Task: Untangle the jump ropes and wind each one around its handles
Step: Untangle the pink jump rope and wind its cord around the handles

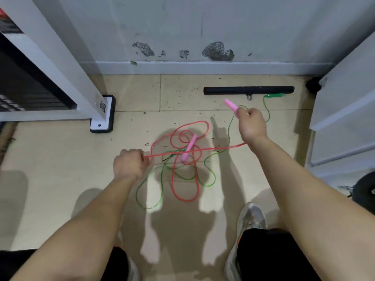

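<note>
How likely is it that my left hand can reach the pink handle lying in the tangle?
Probably yes, but not while busy: the left hand grips the red cord. The pink handle lies near it, in plain view, with only loose cord between them.

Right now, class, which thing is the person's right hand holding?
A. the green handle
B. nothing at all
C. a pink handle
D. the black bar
C: the right hand grips a pink handle that sticks out above the fist; the green handle lies loose beside the black bar, and the left hand holds the red rope.
</note>
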